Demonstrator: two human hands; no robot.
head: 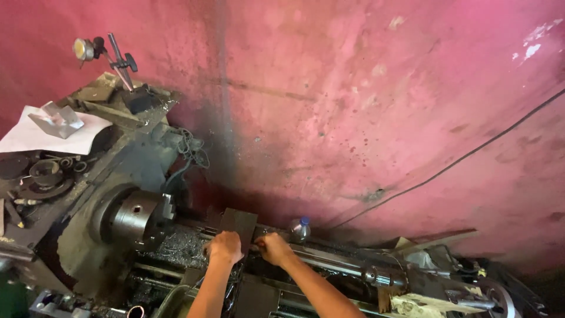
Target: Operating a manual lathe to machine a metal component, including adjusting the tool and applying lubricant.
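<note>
I look down on a dark, greasy metal lathe (pixel 176 247) set against a pink wall. Its round steel chuck (pixel 132 217) sits at the left. My left hand (pixel 224 246) rests closed on the lathe's carriage area, just below a flat dark plate (pixel 239 222). My right hand (pixel 275 248) is right beside it, fingers curled on a part there; what each hand grips is hidden by the fingers. Both forearms come up from the bottom edge.
A small bottle with a blue cap (pixel 299 229) stands behind the hands. The headstock top holds a white sheet (pixel 53 138) with a metal block, rings and a dial indicator on a stand (pixel 103 53). The tailstock with handwheel (pixel 497 297) lies right. A black cable (pixel 471 154) crosses the wall.
</note>
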